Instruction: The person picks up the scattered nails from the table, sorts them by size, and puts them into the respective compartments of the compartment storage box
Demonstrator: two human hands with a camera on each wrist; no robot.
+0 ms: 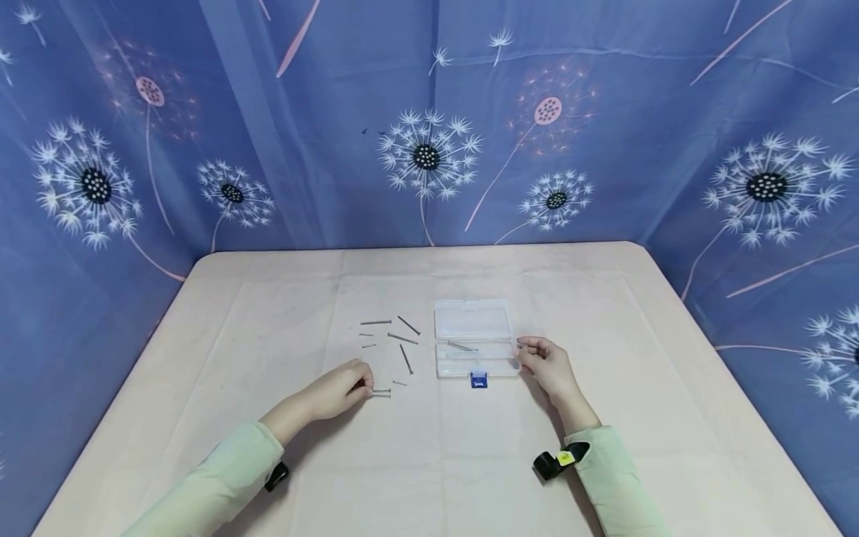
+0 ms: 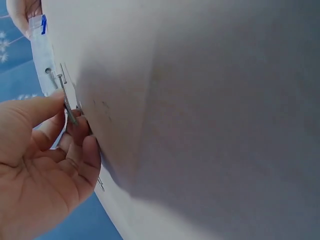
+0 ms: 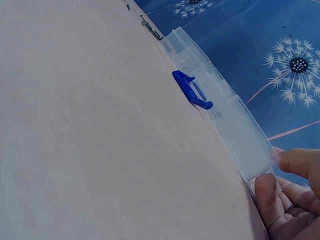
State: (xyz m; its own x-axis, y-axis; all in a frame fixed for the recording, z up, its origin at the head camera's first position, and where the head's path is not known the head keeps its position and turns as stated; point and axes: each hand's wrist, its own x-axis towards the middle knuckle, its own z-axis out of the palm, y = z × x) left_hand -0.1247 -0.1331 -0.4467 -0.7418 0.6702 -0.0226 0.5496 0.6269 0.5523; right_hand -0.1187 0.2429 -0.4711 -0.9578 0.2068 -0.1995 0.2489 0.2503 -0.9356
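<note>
My left hand point(image 1: 345, 388) pinches a long grey nail point(image 2: 68, 102) between thumb and fingers, low over the left part of the table. My right hand point(image 1: 546, 365) holds the right end of a clear plastic box point(image 1: 446, 369), thumb and fingers at its corner in the right wrist view. The box lies with its lid point(image 1: 473, 319) folded back and a blue latch point(image 1: 479, 380) at its front. Inside it rests at least one long nail point(image 1: 463, 346). Between my hands lie several loose nails point(image 1: 406, 359), long and short.
A pale cloth covers the table point(image 1: 604, 298). Blue curtains point(image 1: 322, 149) with dandelion prints hang behind it and on both sides. A short nail point(image 1: 399, 382) lies just right of the left hand.
</note>
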